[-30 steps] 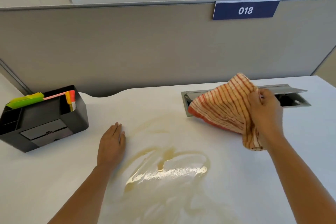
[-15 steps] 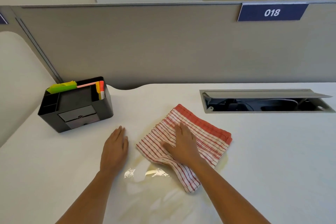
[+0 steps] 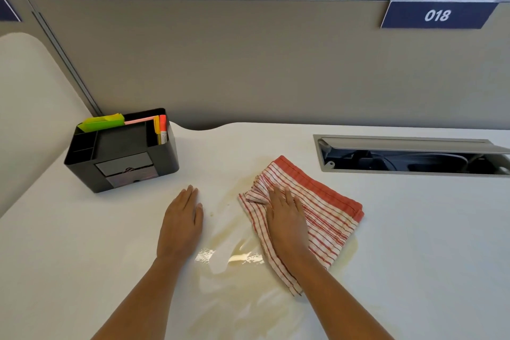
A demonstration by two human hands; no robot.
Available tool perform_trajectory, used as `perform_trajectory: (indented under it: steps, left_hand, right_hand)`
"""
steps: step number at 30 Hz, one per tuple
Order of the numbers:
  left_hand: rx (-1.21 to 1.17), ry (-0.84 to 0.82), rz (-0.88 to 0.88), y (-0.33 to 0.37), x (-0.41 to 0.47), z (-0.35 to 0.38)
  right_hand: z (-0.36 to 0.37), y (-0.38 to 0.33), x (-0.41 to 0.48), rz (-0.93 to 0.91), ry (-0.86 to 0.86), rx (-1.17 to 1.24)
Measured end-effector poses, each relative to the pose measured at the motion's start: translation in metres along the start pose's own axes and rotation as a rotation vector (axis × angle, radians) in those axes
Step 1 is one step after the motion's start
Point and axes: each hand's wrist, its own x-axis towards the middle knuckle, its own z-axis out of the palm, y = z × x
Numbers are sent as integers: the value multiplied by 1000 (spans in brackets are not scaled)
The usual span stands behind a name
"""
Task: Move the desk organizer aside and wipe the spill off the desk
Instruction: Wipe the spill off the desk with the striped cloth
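Pressed flat, fingers spread, the right hand [image 3: 287, 218] pins a red-and-white striped cloth [image 3: 325, 210] onto the yellowish liquid spill [image 3: 237, 254]; the left hand [image 3: 180, 225] rests open, palm down, just left of the spill, grasping nothing. From the head view, the black plastic desk organizer [image 3: 121, 152] stands well left of the spill, so moving it looks done. Wiping looks barely started: wet film spreads nearer than the cloth on the white desk [image 3: 414, 243].

Desk organizer [image 3: 121, 150]: black, boxy, upright at the far left of my white desk [image 3: 414, 229], near the partition, well apart from the spill. Green and pink notes and orange and yellow markers stand in its back compartments; small drawer in front. Spill [image 3: 234, 251]: pale yellowish liquid, thin, smeared, glossy in places, spread across the desk in front of me. Red-and-white striped cloth [image 3: 317, 215] lies flat, folded, over the spill's right part.
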Motion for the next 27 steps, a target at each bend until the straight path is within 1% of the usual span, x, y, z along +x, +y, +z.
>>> perform_trajectory:
  steps: [4, 6, 7, 9, 11, 12, 13, 14, 17, 20, 22, 23, 24, 25, 27]
  left_hand:
    - [18, -2, 10, 0, 0, 1]
    - [15, -9, 1, 0, 0, 1]
    - [9, -9, -1, 0, 0, 1]
    - [5, -6, -4, 1, 0, 1]
    - [19, -11, 0, 2, 0, 1]
    - [25, -13, -2, 1, 0, 2]
    - [30, -13, -4, 1, 0, 3]
    - [35, -10, -7, 0, 1, 5]
    - [48, -13, -9, -3, 2, 7]
    - [62, -32, -1, -6, 3, 6]
    - [68, -45, 2, -6, 3, 6]
    - [64, -46, -4, -6, 2, 6]
    - [55, -41, -7, -5, 2, 6]
    - [50, -34, -5, -4, 2, 5]
    - [53, -25, -3, -3, 3, 5]
  right_hand:
    - [-1, 9, -18, -207, -52, 53]
    - [1, 21, -28, -240, -36, 60]
    - [1, 29, -28, -217, 6, 40]
    - [-1, 44, -13, -78, 95, -12]
    - [-10, 48, 17, 143, 119, 74]
    - [-15, 46, 35, 211, 122, 121]
    - [-17, 42, 52, 230, 118, 145]
    - [-16, 33, 67, 200, 110, 142]
    - [-4, -6, 85, -10, 16, 150]
    - [4, -33, 55, -205, -81, 220]
    - [5, -29, 25, -334, -102, 197]
    - [4, -22, 10, -357, -115, 204]
    - [1, -12, 0, -340, -108, 222]
    - [-2, -1, -3, -290, -83, 243]
    - [-9, 16, 9, -118, -18, 278]
